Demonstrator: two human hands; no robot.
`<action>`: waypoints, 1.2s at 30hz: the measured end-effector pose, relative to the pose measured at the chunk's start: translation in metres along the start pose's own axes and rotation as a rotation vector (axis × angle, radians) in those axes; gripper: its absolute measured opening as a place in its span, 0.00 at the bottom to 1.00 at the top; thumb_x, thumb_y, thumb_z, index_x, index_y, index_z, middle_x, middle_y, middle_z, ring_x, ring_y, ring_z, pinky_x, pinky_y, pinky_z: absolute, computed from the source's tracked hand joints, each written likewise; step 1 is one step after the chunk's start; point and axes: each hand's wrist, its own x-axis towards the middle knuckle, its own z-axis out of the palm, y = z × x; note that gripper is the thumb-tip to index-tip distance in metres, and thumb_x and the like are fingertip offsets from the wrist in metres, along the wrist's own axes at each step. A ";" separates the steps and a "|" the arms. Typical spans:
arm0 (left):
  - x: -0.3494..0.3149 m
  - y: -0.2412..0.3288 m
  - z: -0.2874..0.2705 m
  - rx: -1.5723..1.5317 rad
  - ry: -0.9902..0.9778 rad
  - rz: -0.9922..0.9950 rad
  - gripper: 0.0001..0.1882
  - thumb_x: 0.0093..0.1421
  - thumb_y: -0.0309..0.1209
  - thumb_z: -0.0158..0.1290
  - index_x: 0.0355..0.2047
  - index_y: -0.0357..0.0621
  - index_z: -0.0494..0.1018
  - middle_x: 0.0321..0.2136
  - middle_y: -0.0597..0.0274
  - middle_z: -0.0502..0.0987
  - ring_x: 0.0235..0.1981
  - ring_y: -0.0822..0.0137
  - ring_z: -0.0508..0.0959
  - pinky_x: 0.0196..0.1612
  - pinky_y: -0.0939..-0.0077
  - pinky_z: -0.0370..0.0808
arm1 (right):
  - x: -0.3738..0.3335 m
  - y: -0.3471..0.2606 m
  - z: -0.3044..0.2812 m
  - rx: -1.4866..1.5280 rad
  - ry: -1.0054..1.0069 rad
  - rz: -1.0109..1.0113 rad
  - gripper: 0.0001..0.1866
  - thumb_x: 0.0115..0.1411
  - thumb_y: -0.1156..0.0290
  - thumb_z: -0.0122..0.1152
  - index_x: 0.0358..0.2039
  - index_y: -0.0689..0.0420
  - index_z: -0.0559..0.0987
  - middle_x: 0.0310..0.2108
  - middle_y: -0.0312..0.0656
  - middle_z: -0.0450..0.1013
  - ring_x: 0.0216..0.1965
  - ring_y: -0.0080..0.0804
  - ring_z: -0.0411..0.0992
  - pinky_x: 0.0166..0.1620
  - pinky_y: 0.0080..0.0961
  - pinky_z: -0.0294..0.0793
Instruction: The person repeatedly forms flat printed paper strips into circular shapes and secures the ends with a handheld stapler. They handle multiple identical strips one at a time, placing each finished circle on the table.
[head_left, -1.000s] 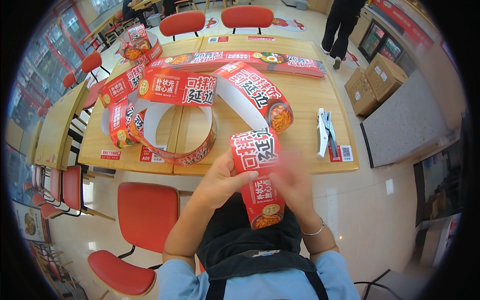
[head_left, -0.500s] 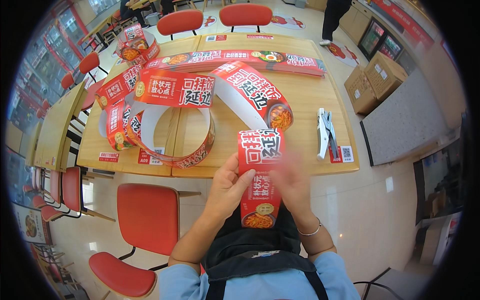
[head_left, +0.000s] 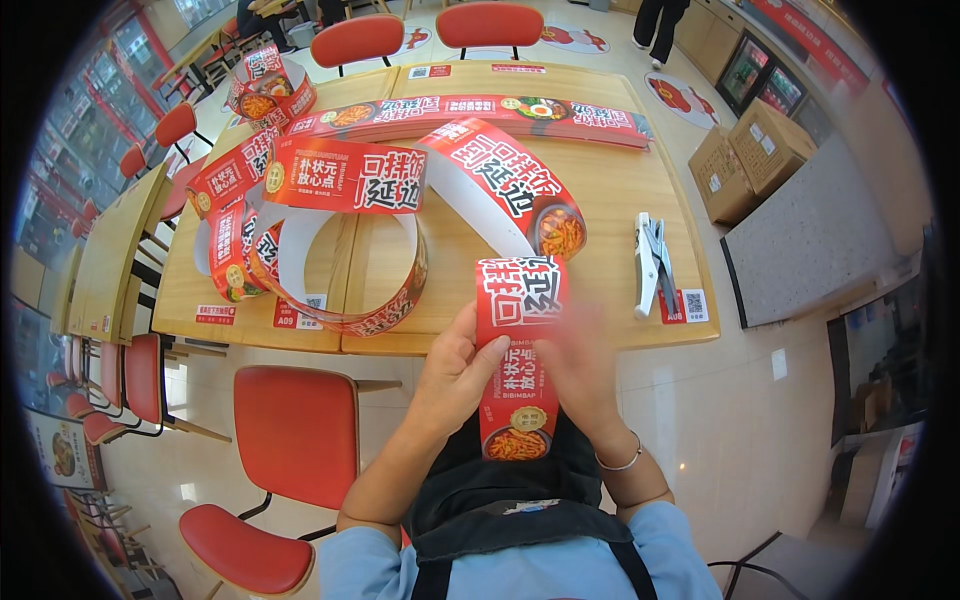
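A red printed paper strip (head_left: 519,375), with white and black lettering and pictures of food, hangs upright over my dark apron in front of the table edge. Its left edge is pinched in my left hand (head_left: 462,365), thumb on the printed face. My right hand (head_left: 585,375) is at the strip's right edge, its thumb by the print; the fingers are smeared by motion. Beyond them, a curved strip (head_left: 515,185) of the same print stands on the table, and joined loops (head_left: 345,178) stand to the left. A white and silver plier-like tool (head_left: 652,265) lies at the right.
A flat stack of red strips (head_left: 480,118) lies across the far part of the wooden table (head_left: 460,310). Red chairs stand at the far side, and another red chair (head_left: 297,435) is at the near left. Cardboard boxes (head_left: 745,160) sit to the right. A person (head_left: 660,30) is in the background.
The right fingers are smeared in both frames, while the held strip stays almost in place. In the background, the person at the top right has shifted left.
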 end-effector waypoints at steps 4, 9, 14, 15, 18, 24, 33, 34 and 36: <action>0.000 -0.001 0.000 -0.012 0.006 -0.003 0.21 0.63 0.20 0.47 0.57 0.35 0.61 0.48 0.56 0.75 0.50 0.71 0.74 0.53 0.75 0.71 | -0.001 0.001 0.001 0.012 0.005 0.010 0.10 0.61 0.69 0.59 0.39 0.63 0.77 0.30 0.44 0.77 0.30 0.29 0.76 0.34 0.23 0.72; -0.001 0.001 0.001 -0.009 0.009 -0.012 0.20 0.63 0.20 0.47 0.56 0.35 0.62 0.48 0.57 0.75 0.49 0.71 0.75 0.52 0.75 0.71 | -0.002 0.001 0.001 0.025 0.004 0.012 0.10 0.62 0.69 0.59 0.39 0.63 0.77 0.30 0.44 0.78 0.30 0.28 0.76 0.34 0.23 0.72; -0.001 0.001 0.002 -0.011 0.015 -0.009 0.20 0.63 0.21 0.48 0.56 0.36 0.63 0.47 0.57 0.75 0.48 0.72 0.75 0.51 0.76 0.72 | -0.003 -0.001 -0.001 0.017 0.000 0.018 0.10 0.62 0.69 0.58 0.38 0.63 0.77 0.29 0.44 0.77 0.30 0.29 0.76 0.33 0.24 0.72; -0.001 0.001 0.002 -0.012 0.016 -0.009 0.19 0.63 0.21 0.48 0.55 0.36 0.63 0.47 0.57 0.75 0.47 0.72 0.75 0.51 0.76 0.72 | -0.003 -0.001 -0.001 0.011 -0.001 0.016 0.10 0.62 0.69 0.59 0.38 0.63 0.77 0.29 0.43 0.77 0.29 0.29 0.76 0.33 0.24 0.72; -0.001 -0.001 0.002 -0.015 0.025 -0.007 0.19 0.63 0.21 0.48 0.55 0.36 0.64 0.46 0.58 0.76 0.47 0.72 0.75 0.51 0.76 0.72 | -0.004 0.001 0.001 0.033 0.045 0.017 0.11 0.60 0.69 0.61 0.40 0.62 0.76 0.31 0.43 0.77 0.29 0.29 0.76 0.33 0.23 0.73; -0.002 -0.001 0.003 -0.011 0.018 -0.009 0.18 0.63 0.21 0.48 0.54 0.36 0.65 0.46 0.58 0.76 0.47 0.73 0.75 0.51 0.76 0.72 | -0.004 0.012 0.004 0.019 0.215 -0.164 0.17 0.55 0.72 0.67 0.42 0.61 0.73 0.37 0.43 0.75 0.32 0.27 0.76 0.34 0.20 0.74; -0.003 -0.001 0.004 0.025 0.021 -0.011 0.19 0.63 0.21 0.48 0.55 0.35 0.64 0.47 0.58 0.75 0.48 0.72 0.75 0.51 0.76 0.72 | 0.000 0.010 -0.009 0.236 0.024 0.103 0.11 0.55 0.75 0.67 0.36 0.60 0.75 0.34 0.37 0.76 0.33 0.19 0.74 0.36 0.16 0.75; -0.003 -0.001 0.004 0.028 0.019 -0.009 0.19 0.63 0.21 0.48 0.55 0.35 0.63 0.47 0.58 0.75 0.48 0.72 0.75 0.51 0.76 0.72 | 0.001 0.009 -0.009 0.248 0.029 0.114 0.10 0.55 0.75 0.67 0.35 0.61 0.76 0.32 0.37 0.76 0.32 0.19 0.74 0.35 0.16 0.75; -0.003 -0.001 0.004 0.034 0.014 -0.008 0.20 0.63 0.21 0.48 0.56 0.35 0.63 0.47 0.58 0.75 0.48 0.72 0.75 0.51 0.76 0.72 | 0.002 0.008 -0.008 0.269 0.044 0.137 0.08 0.55 0.75 0.68 0.33 0.61 0.76 0.30 0.36 0.76 0.31 0.18 0.74 0.34 0.15 0.75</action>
